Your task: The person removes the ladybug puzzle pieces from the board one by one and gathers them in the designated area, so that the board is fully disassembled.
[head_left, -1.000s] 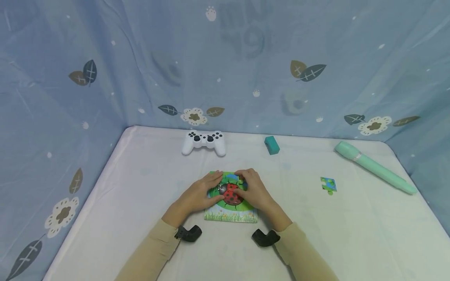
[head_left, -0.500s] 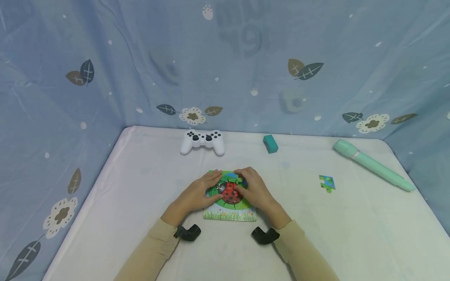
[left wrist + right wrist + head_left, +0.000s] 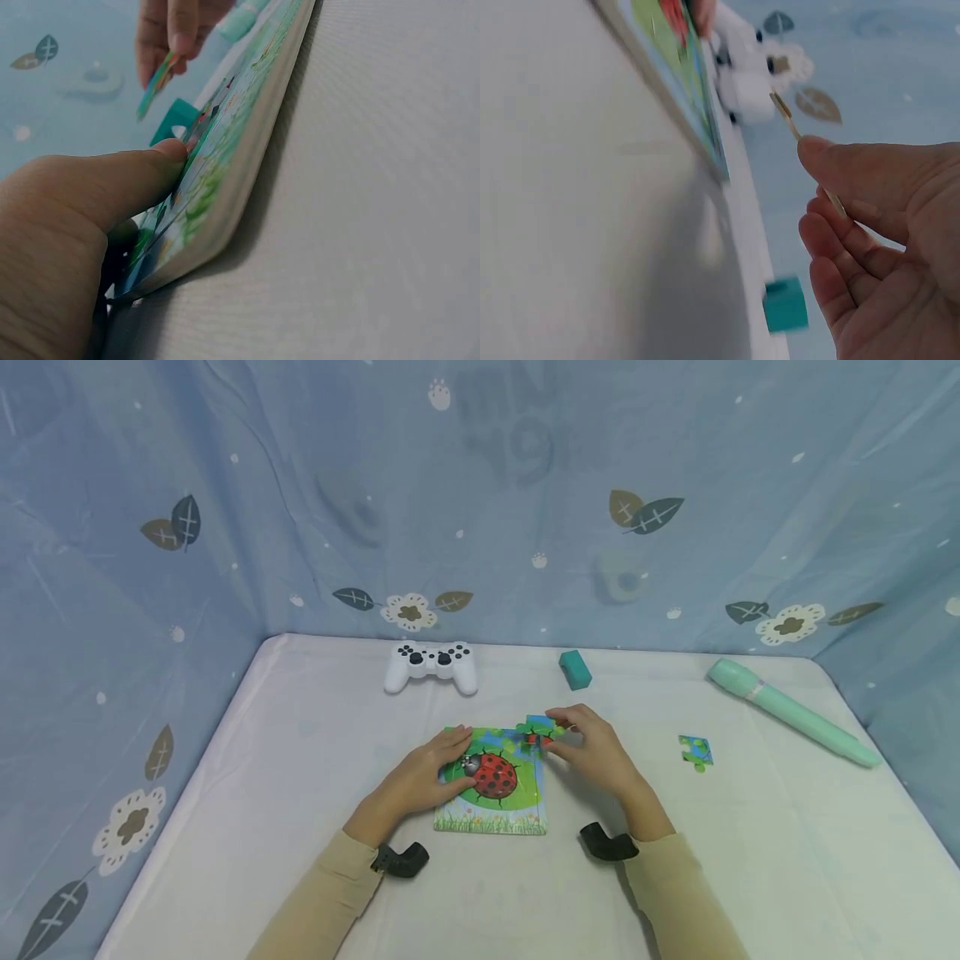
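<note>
Blue leaf-print cloth behind, white table below: ladybug puzzle at mid-table

Reading left to right on the head feed. Left hand rests with fingers and thumb extended over the puzzle's left part; I judge it is there to keep the puzzle from sliding. Behind the puzzle, white game controller lies near the cloth, well apart from the hands, probably just parked. At the puzzle's far right corner, right hand pinches a puzzle piece between thumb and fingers. The grip is on the piece's right side, which I take as leaving the rest of its outline free. Teal block sits beyond, near the cloth. Farther right, a loose piece lies well apart from the puzzle, and a pale green wand slants along the right side, seemingly out of the way.

Comparing feeds: from above, the pinched piece seems to overlap the corner and I cannot judge its height. Right wrist view shows it edge-on, thin and clear of the puzzle. Left wrist view adds the puzzle's thick edge, with the thumb on its face.
</note>
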A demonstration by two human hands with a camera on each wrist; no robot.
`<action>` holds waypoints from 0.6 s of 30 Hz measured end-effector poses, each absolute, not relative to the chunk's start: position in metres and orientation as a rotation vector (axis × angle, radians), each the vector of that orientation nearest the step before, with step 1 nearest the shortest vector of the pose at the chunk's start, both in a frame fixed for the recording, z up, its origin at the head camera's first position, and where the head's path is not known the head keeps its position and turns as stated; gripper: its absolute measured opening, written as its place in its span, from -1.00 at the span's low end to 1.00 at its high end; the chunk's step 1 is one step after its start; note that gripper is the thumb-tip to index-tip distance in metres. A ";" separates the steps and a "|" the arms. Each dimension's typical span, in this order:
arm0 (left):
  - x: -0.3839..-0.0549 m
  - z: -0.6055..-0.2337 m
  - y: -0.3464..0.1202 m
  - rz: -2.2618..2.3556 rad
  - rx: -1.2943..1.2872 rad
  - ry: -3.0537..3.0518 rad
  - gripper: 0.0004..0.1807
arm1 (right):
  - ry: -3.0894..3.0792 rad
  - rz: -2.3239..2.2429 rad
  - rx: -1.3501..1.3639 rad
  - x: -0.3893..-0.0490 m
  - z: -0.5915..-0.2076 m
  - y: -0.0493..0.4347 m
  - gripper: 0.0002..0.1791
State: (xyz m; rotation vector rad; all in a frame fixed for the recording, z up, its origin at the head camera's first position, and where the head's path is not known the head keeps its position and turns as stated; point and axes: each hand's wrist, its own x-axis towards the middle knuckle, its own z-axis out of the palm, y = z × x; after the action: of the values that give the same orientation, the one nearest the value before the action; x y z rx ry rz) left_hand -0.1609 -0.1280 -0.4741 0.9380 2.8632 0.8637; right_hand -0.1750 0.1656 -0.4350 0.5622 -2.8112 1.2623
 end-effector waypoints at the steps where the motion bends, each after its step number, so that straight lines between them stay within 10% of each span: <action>1: -0.161 -0.475 -0.128 0.862 0.930 2.862 -0.21 | -2.822 1.261 0.553 -0.175 -0.435 0.171 -0.48; 18: -0.159 -0.473 -0.128 0.852 0.890 2.859 -0.22 | -2.976 1.193 0.391 -0.162 -0.435 0.283 -0.49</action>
State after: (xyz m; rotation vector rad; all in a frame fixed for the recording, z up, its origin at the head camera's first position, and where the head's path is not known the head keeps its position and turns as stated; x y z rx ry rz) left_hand -0.1590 -0.1281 -0.4734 0.8905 2.8591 0.8521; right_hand -0.1623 0.2829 -0.4355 0.3914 -2.9757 1.1925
